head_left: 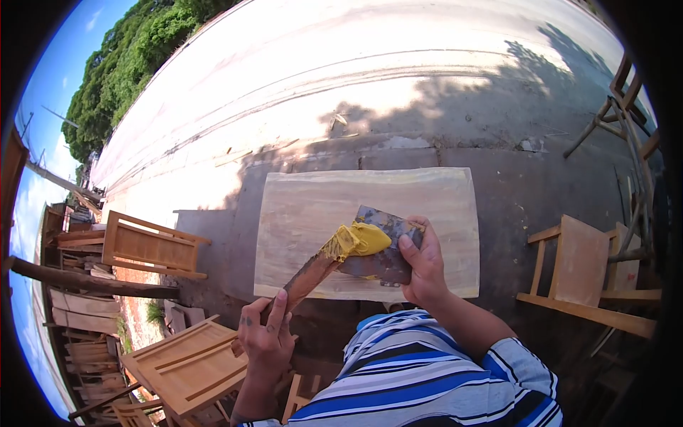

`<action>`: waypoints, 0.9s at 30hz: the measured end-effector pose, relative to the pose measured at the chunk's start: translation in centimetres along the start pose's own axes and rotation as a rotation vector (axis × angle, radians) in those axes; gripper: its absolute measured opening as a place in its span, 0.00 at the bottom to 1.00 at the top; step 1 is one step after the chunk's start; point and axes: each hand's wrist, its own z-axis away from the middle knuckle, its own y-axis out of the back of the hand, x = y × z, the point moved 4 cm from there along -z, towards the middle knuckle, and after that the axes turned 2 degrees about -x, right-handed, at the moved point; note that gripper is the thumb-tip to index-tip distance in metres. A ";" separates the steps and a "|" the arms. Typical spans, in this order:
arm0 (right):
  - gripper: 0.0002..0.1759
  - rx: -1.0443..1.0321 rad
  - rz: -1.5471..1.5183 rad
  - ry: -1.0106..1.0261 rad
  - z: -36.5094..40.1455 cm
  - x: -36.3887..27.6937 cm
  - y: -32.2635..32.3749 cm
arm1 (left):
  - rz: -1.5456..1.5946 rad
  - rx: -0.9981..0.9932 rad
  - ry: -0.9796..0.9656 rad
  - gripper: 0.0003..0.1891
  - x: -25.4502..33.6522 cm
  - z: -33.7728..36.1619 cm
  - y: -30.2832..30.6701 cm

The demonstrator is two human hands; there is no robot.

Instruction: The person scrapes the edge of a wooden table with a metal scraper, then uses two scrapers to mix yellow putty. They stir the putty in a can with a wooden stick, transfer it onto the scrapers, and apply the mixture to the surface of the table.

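Now, your left hand (267,334) grips the stick (309,277), your right hand (425,265) pinches the scraper (386,265); tilt either and the yellow putty (359,240) may slide off.

The short-sleeved shirt (427,366) is striped blue, white and black; dark marks dot the left hand (267,340).

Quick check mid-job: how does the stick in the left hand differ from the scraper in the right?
The stick is long, narrow, reddish wood; the scraper is a broad, flat, grey metal blade. The stick slants up from the left hand, gripped at its low end; the right hand pinches the scraper by its side. Both meet at the yellow paste, over the pale board.
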 end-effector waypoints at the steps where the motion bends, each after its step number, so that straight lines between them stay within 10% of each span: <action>1: 0.18 -0.001 0.003 0.004 0.0 0.0 0.2 | -0.010 -0.010 0.012 0.28 -0.1 0.0 0.0; 6: 0.18 -0.025 0.032 0.000 0.3 -0.9 0.5 | -0.149 -0.095 0.010 0.23 -1.1 -0.3 -0.2; 12: 0.20 -0.069 0.119 -0.226 -0.6 -2.2 1.3 | 0.601 -0.263 0.270 0.17 -5.0 -1.0 0.4; 27: 0.20 -0.113 0.039 -0.419 0.5 -3.0 2.4 | 0.190 -0.382 -0.139 0.26 -3.2 -6.6 6.0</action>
